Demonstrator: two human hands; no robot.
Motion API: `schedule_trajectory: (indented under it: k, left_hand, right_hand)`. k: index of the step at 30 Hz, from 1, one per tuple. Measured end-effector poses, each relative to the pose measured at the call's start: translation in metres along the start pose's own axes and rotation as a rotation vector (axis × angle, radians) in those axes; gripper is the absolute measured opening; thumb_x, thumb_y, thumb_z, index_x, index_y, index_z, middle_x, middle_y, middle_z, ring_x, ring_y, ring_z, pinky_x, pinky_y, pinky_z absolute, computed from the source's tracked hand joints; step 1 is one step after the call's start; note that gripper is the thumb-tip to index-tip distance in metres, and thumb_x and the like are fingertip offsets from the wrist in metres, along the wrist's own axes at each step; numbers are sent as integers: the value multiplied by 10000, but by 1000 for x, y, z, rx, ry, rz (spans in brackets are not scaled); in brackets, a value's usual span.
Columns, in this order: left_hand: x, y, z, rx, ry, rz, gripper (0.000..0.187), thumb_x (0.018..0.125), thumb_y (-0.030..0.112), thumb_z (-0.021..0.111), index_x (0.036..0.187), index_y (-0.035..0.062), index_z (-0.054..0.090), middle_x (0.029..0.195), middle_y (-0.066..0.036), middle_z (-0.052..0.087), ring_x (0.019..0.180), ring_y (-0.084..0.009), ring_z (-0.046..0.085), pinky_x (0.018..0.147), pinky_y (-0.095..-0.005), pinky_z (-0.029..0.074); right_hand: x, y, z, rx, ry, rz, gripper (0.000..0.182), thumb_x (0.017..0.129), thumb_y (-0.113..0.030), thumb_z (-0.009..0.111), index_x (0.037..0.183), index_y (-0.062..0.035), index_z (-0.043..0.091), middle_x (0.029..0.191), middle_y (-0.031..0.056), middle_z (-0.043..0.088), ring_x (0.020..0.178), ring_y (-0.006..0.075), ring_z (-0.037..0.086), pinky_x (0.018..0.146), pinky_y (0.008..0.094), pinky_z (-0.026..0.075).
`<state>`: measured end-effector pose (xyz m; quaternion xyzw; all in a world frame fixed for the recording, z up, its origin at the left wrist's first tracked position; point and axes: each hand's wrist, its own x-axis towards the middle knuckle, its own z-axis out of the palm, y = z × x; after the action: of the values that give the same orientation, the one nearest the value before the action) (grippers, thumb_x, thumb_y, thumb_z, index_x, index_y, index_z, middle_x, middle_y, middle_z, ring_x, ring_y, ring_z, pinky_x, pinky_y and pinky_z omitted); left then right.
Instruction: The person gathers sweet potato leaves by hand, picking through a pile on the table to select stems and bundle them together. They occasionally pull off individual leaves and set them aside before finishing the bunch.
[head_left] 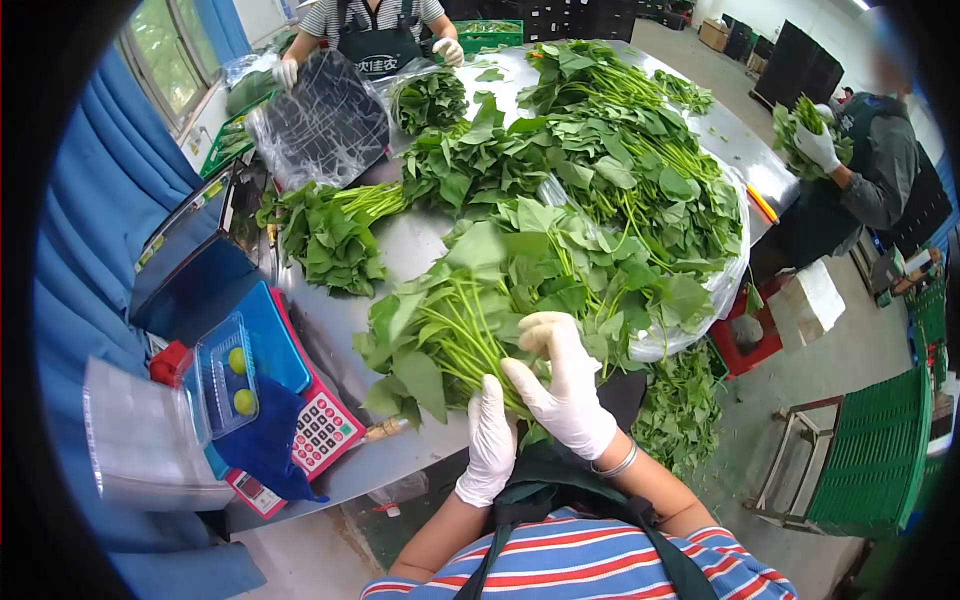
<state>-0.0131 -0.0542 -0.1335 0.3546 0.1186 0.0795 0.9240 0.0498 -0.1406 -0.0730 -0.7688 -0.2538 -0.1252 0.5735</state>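
Observation:
Both my hands wear white gloves and meet at a bunch of leafy greens point(450, 325) near the table's front edge. My left hand point(490, 440) is closed around the lower stems. On the right side of the same stems is my right hand point(562, 385), its thumb against them and its fingers curled. The leaves of the bunch fan out to the left and upward. Just beyond lies a large heap of greens point(640, 190) on clear plastic. A separate bundle point(330, 240) rests on the metal table point(405, 245) to the left.
A pink scale point(325, 430) with a clear plastic box point(228, 375) stands at left. Across the table a person point(375, 30) handles a black crate point(325, 120) in film. Another person point(875, 150) at right holds greens. A green crate point(870, 450) stands lower right.

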Motion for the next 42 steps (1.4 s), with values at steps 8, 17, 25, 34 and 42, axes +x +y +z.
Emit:
schedule_trajectory:
  k: [8, 17, 25, 34, 42]
  left_hand:
    - [4, 24, 0, 294, 191, 413, 259, 953, 261, 386, 850, 49, 492, 988, -48, 509, 868, -136, 481, 818, -282, 384]
    - [16, 78, -26, 13, 177, 523, 245, 916, 337, 466, 871, 96, 482, 861, -48, 521, 708, -165, 501, 700, -330, 429]
    - [15, 73, -30, -13, 187, 447, 259, 923, 358, 442, 875, 104, 464, 763, -29, 474, 643, -154, 460, 636, -315, 404]
    - [14, 77, -32, -13, 173, 465, 261, 929, 361, 426, 870, 108, 444, 734, -22, 449, 622, -147, 443, 619, -312, 387]
    - [17, 77, -27, -6, 176, 428, 275, 943, 343, 398, 858, 87, 448, 731, -38, 470, 631, -158, 447, 618, -309, 412]
  right_hand:
    - [-18, -8, -6, -419, -233, -210, 115, 768, -221, 614, 747, -115, 576, 642, 32, 484, 648, 213, 474, 614, 337, 352]
    - [-30, 24, -92, -802, -228, 61, 169, 794, -231, 568, 853, -76, 600, 737, 98, 587, 739, 279, 569, 641, 376, 475]
    - [-6, 81, -22, -509, -207, 33, 95, 802, -135, 544, 874, -87, 584, 782, 94, 585, 742, 283, 579, 647, 365, 471]
    - [35, 109, 34, -641, -106, 10, 296, 723, -308, 664, 820, -82, 499, 698, 79, 532, 595, 271, 568, 511, 348, 446]
    - [61, 94, 35, -663, -58, -301, 257, 722, -254, 654, 840, -83, 502, 714, 68, 494, 703, 244, 532, 576, 339, 427]
